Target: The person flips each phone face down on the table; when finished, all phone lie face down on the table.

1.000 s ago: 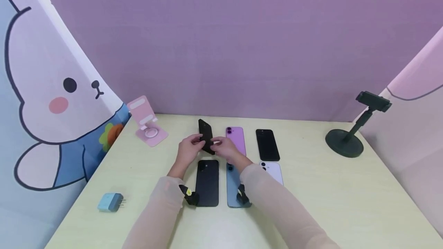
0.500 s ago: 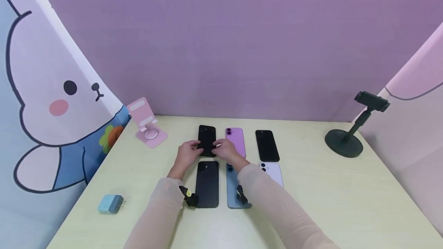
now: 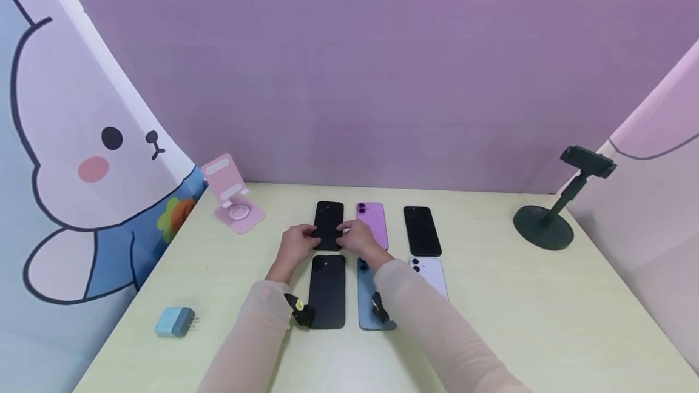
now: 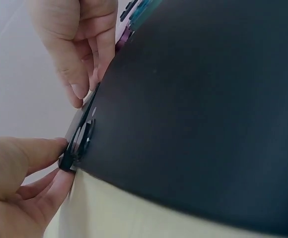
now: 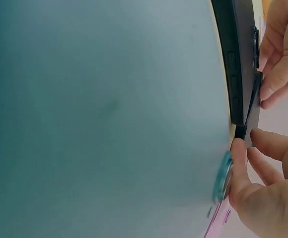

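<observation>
A black smartphone [image 3: 329,218] lies flat or nearly flat at the back left of a group of phones. My left hand [image 3: 295,247] pinches its left edge between thumb and fingers, as the left wrist view shows up close. At the opposite edge my right hand [image 3: 357,238] pinches with thumb and fingertips [image 5: 239,148]. Just in front lies a larger dark phone [image 3: 327,293], below both hands. A purple phone [image 3: 372,220] sits beside the right hand, partly covered by it. Under the right wrist is a blue phone [image 3: 370,302], partly hidden.
Farther right lie another black phone [image 3: 422,231] and a white phone [image 3: 431,272], partly behind the right sleeve. A pink phone stand [image 3: 233,196] stands back left, a dark stand [image 3: 562,202] at the right. A blue charger plug [image 3: 175,322] lies front left. A purple wall backs the table.
The black phone, tilted up on edge between both hands a second ago, has come down toward the table and now lies in line with the purple one. Both hands stayed on its edges.
</observation>
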### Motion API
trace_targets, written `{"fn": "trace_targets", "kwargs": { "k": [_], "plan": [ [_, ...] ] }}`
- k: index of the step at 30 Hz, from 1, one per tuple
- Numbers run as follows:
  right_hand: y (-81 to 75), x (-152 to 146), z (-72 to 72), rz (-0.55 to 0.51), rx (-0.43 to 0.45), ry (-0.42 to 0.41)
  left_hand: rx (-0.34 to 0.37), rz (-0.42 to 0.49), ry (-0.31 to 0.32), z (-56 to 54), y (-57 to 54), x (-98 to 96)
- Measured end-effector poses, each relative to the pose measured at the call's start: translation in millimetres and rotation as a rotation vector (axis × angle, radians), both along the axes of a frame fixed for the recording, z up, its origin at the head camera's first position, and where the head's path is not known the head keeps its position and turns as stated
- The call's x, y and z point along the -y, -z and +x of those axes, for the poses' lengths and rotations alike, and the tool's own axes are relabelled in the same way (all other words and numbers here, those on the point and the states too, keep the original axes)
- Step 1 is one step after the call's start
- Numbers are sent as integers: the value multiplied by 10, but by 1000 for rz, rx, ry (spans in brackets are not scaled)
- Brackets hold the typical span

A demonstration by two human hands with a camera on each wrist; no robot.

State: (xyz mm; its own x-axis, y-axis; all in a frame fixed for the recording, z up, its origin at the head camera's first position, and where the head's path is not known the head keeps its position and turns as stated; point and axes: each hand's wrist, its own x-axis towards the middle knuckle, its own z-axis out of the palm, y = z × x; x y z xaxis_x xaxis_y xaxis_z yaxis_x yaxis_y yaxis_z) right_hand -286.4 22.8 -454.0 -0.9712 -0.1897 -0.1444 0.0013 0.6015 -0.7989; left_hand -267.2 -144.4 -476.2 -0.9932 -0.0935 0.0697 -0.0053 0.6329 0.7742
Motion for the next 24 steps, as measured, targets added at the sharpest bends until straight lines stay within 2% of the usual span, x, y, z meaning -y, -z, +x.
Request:
{"fn": "trace_targets", "kwargs": {
  "k": [4,10,16,20,24],
  "plan": [
    [21,-7,-7,-2,14,9,15,-8,-11,-2,6,-6],
    [12,-13,-15,28,-10,15,11,-14,-10,-24,10,-30],
    [13,-32,-12,-6,0,20,19,-10,4,-29,16,-1],
    [9,-78,2,-133,52,7,24,29,-2,-11,12,38],
    [-56,-158,38,-309,131,-13,-17,60,-2,30,-27,65]
  ]
}}
